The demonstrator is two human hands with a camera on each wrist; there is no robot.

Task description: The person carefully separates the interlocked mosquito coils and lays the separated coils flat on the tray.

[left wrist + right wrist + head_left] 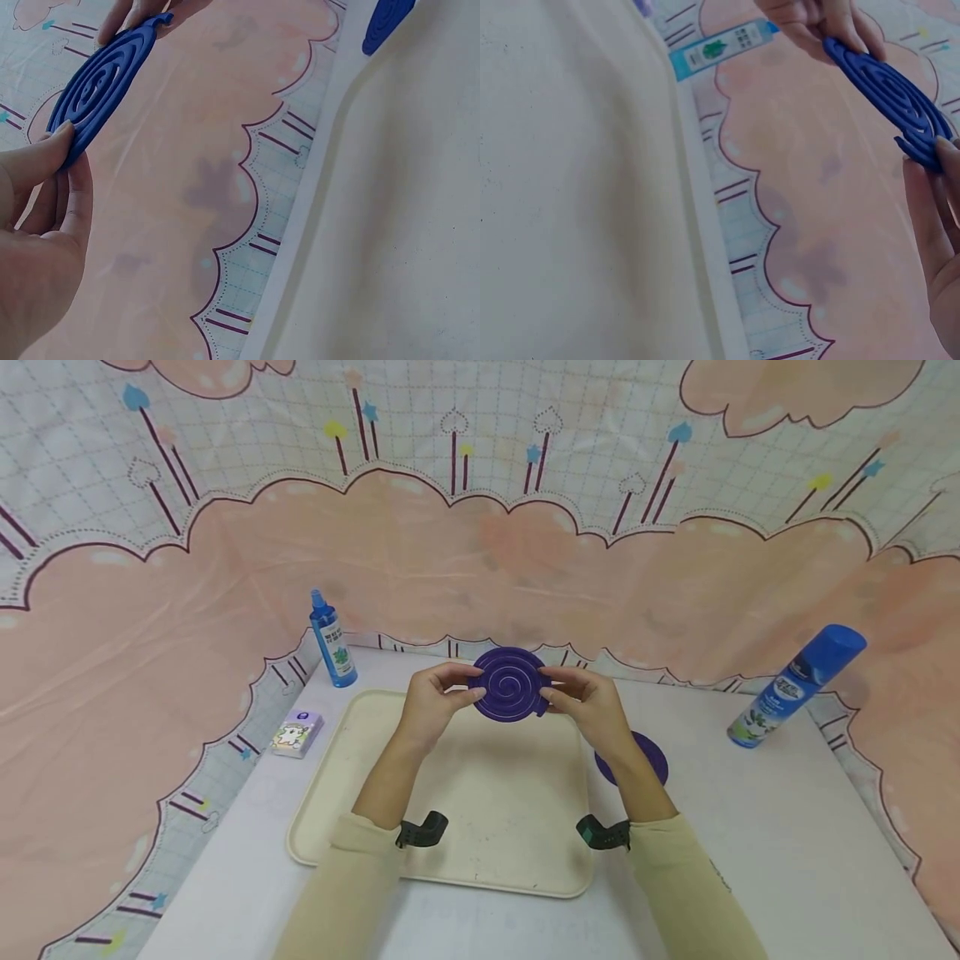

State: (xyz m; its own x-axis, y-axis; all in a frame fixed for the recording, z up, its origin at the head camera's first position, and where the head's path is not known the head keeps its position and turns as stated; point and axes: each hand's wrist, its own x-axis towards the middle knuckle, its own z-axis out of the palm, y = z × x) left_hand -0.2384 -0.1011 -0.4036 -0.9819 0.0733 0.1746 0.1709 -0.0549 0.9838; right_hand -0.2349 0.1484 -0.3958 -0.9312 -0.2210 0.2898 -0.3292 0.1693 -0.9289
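A dark purple-blue mosquito coil (508, 685) is held up above the far part of the cream tray (480, 852), its spiral face towards the head camera. My left hand (433, 706) pinches its left edge between thumb and fingers. At the opposite edge, my right hand (596, 706) pinches it close to the small outer tail. Both wrist views show the coil (105, 86) tilted, with thumbs on one face and fingers behind. A second coil (655, 760) lies on the table right of the tray, partly hidden by my right forearm.
Behind the tray's left corner stands a blue spray bottle (335, 647). A small tissue pack (297, 733) lies left of the tray. On the right stands a blue aerosol can (787, 693). Patterned cloth (450, 568) rises behind the white table (750, 827).
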